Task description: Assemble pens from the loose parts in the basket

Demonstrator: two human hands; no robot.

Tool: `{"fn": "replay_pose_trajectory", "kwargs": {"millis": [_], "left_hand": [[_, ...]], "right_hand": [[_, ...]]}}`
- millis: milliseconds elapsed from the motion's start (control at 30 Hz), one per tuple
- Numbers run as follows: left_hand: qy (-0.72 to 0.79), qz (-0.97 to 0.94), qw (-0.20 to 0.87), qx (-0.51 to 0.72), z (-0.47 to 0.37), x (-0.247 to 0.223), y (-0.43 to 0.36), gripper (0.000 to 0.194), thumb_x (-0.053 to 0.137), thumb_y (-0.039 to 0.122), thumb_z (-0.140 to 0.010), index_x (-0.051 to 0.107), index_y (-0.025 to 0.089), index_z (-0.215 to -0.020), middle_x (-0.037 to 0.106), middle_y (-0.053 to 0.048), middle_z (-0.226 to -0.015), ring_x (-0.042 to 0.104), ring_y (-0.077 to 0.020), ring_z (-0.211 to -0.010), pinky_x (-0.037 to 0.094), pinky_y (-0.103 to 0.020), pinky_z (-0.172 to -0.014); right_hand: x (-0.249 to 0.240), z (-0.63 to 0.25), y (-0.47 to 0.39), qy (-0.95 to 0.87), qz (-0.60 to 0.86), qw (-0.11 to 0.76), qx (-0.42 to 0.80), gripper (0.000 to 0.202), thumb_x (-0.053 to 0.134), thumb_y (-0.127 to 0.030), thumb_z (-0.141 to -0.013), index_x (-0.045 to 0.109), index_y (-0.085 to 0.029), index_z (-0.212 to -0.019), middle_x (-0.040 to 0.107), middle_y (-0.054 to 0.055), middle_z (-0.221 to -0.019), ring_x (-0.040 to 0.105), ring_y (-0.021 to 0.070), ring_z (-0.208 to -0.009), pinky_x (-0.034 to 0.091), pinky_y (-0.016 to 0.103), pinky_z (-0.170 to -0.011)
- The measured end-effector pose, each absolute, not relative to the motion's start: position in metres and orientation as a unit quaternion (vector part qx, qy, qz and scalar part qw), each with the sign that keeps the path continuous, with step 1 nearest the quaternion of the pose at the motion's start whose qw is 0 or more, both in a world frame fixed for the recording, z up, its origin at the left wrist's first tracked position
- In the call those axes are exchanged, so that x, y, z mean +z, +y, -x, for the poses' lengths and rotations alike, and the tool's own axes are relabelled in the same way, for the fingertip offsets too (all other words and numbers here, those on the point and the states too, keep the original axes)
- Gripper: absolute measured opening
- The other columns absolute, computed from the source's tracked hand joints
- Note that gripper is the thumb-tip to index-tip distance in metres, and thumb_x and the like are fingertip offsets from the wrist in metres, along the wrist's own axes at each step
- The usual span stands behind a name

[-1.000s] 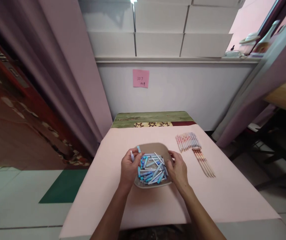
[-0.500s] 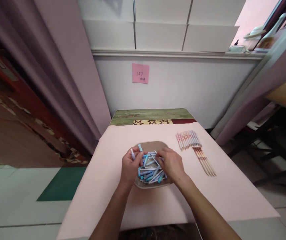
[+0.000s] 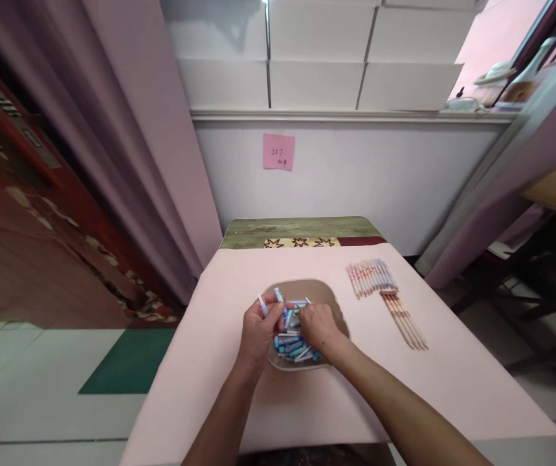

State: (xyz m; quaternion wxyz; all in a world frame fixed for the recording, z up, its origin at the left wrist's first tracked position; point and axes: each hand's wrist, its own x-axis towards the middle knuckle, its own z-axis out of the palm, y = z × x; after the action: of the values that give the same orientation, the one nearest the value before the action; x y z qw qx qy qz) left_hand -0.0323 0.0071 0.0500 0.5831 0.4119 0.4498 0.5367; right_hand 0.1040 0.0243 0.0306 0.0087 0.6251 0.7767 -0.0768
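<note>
My left hand (image 3: 260, 327) is closed at the left rim of a beige basin (image 3: 340, 321). It grips a pale lavender pen part (image 3: 262, 305) and a light blue pen part (image 3: 279, 296), both with their ends pointing up. My right hand (image 3: 317, 323) reaches down into the basin with its fingers curled, and its fingertips are hidden among the pieces. Blue and lavender pen parts (image 3: 294, 346) and thin white sticks lie jumbled there. One white tip (image 3: 308, 300) sticks up behind my right hand; whether my fingers hold it I cannot tell.
A row of capless-looking slim pens (image 3: 371, 278) lies to the right on the pink table cover (image 3: 200, 388). Just below are several cream pens (image 3: 404, 321) side by side. A pink note (image 3: 278, 152) is stuck on the wall behind the table.
My right hand has sunk lower into the basin, and the white stick by its fingers is now mostly hidden. My left hand keeps its grip. The view has shifted slightly.
</note>
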Motion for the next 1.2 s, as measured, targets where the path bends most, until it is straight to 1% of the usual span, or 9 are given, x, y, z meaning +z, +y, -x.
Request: {"fn": "replay_pose_trajectory", "kwargs": {"millis": [133,300,367,500,700,833,1000,1133,1200], "left_hand": [[0.446,-0.440,0.559,0.543,0.034,0.050,0.004,0.030,0.074,0.034,-0.068,0.061,0.016,-0.087,0.056,0.005,-0.054,0.043,-0.0064,-0.044,0.036,-0.018,-0.045],[0.444,-0.461,0.551,0.535,0.026,0.040,0.004,0.028,0.075,0.031,-0.068,0.062,0.015,-0.087,0.056,0.005,-0.056,0.043,-0.0060,-0.045,0.036,-0.017,-0.043],[0.443,-0.479,0.547,0.525,0.021,0.037,0.004,0.026,0.075,0.029,-0.068,0.064,0.014,-0.087,0.059,0.003,-0.060,0.046,-0.0065,-0.046,0.038,-0.017,-0.044],[0.453,-0.505,0.525,0.515,0.015,0.038,-0.001,0.025,0.075,0.029,-0.068,0.068,0.014,-0.087,0.063,0.000,-0.063,0.049,-0.0079,-0.048,0.041,-0.018,-0.044],[0.456,-0.539,0.498,0.504,0.013,0.045,-0.008,0.023,0.072,0.033,-0.073,0.069,0.015,-0.088,0.067,-0.001,-0.070,0.053,-0.0093,-0.052,0.044,-0.019,-0.048],[0.443,-0.560,0.497,0.493,0.012,0.043,-0.009,0.023,0.070,0.032,-0.076,0.068,0.015,-0.091,0.067,-0.002,-0.074,0.051,-0.0085,-0.053,0.043,-0.019,-0.050],[0.433,-0.529,0.531,0.501,0.008,0.044,-0.010,0.023,0.072,0.031,-0.073,0.068,0.015,-0.089,0.064,0.001,-0.067,0.048,-0.0070,-0.050,0.041,-0.018,-0.046],[0.440,-0.485,0.555,0.513,0.006,0.049,-0.012,0.024,0.073,0.032,-0.071,0.067,0.014,-0.086,0.062,0.002,-0.062,0.046,-0.0061,-0.047,0.038,-0.017,-0.044],[0.447,-0.454,0.572,0.516,0.005,0.053,-0.012,0.026,0.074,0.033,-0.070,0.065,0.013,-0.085,0.058,0.004,-0.056,0.042,-0.0053,-0.045,0.035,-0.016,-0.042]], "right_hand": [[0.042,-0.126,0.018,0.753,-0.651,-0.058,-0.074,0.021,0.049,-0.019,-0.085,0.067,-0.014,-0.096,0.073,0.014,-0.084,0.069,0.0235,-0.078,0.048,0.029,-0.067],[0.065,-0.152,0.012,0.666,-0.567,-0.375,-0.306,0.010,0.057,-0.026,-0.080,0.063,-0.018,-0.080,0.068,0.001,-0.067,0.062,0.0140,-0.061,0.046,0.021,-0.057],[0.076,-0.155,0.008,0.632,-0.517,-0.443,-0.370,0.013,0.060,-0.028,-0.078,0.064,-0.017,-0.083,0.067,0.000,-0.067,0.062,0.0134,-0.060,0.047,0.022,-0.056],[0.092,-0.151,0.000,0.642,-0.495,-0.457,-0.365,0.013,0.060,-0.025,-0.078,0.069,-0.017,-0.085,0.069,0.000,-0.069,0.062,0.0136,-0.061,0.048,0.022,-0.057],[0.099,-0.148,-0.007,0.735,-0.515,-0.409,-0.164,0.018,0.056,-0.016,-0.081,0.072,-0.022,-0.085,0.071,0.001,-0.080,0.064,0.0143,-0.070,0.047,0.024,-0.064],[0.100,-0.148,-0.010,0.768,-0.496,-0.390,-0.112,0.019,0.056,-0.013,-0.082,0.072,-0.022,-0.088,0.070,0.003,-0.082,0.065,0.0156,-0.074,0.047,0.025,-0.067],[0.103,-0.149,-0.015,0.769,-0.483,-0.398,-0.127,0.021,0.056,-0.015,-0.084,0.072,-0.023,-0.094,0.071,0.004,-0.087,0.066,0.0165,-0.078,0.050,0.026,-0.070],[0.100,-0.157,-0.015,0.685,-0.502,-0.486,-0.208,0.025,0.057,-0.021,-0.085,0.069,-0.023,-0.107,0.072,0.005,-0.098,0.068,0.0176,-0.082,0.053,0.028,-0.073],[0.092,-0.161,-0.015,0.621,-0.521,-0.523,-0.264,0.022,0.059,-0.028,-0.085,0.070,-0.021,-0.103,0.073,0.006,-0.092,0.068,0.0184,-0.077,0.053,0.029,-0.070]]}}
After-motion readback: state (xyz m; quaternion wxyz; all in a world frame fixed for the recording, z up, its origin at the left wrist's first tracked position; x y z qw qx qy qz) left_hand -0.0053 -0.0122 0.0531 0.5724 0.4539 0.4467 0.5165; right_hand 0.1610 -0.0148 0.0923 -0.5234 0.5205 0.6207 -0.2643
